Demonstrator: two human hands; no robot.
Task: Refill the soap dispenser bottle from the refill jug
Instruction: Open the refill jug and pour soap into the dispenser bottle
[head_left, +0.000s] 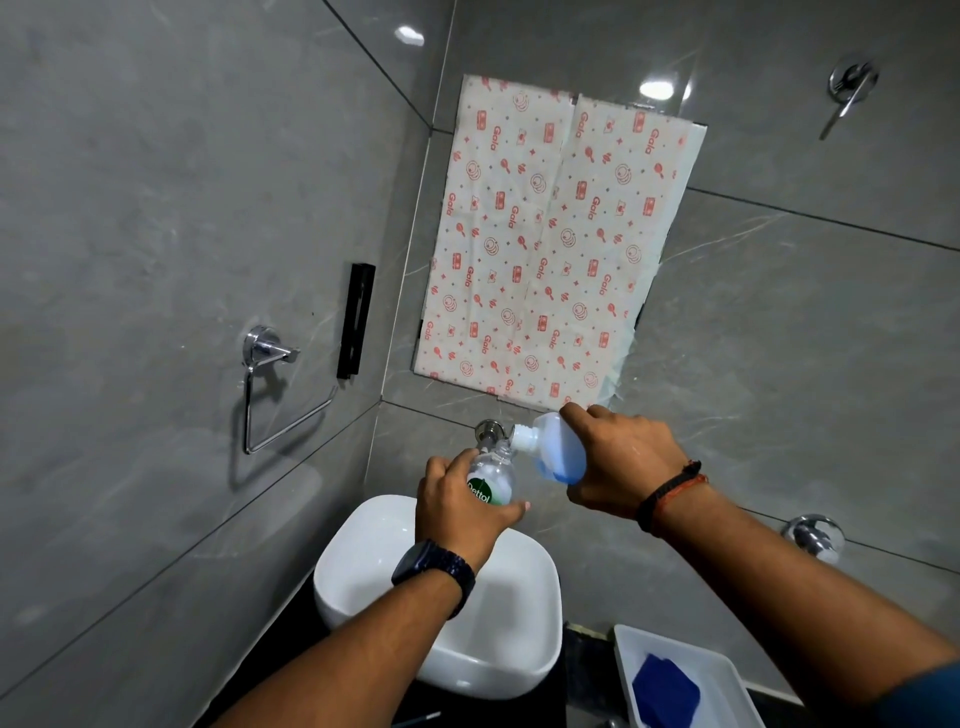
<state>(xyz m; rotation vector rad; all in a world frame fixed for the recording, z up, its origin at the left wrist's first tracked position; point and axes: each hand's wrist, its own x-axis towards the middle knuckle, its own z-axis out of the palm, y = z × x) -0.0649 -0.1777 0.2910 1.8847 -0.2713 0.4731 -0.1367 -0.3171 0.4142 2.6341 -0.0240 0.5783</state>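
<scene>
I see the fingers of the left hand wrapped around the clear soap dispenser bottle, gripping it at its green label with its open neck pointing up and away. The right hand grips the refill jug around its body, tipped sideways so its white spout sits just at the bottle's mouth; a little blue liquid pools in the jug's lower side. Both containers are held in the air above the far rim of the white basin, just in front of the chrome tap on the wall.

I read little free room behind them: tap and grey tiled wall lie close. To the left the side wall carries a chrome towel ring and a black bracket, well apart from the hands. To the right the air is open.

The basin stands on a dark desk. At the desk's near right edge sits a white tray holding a blue cloth. A patterned paper sheet covers the wall above the tap.
</scene>
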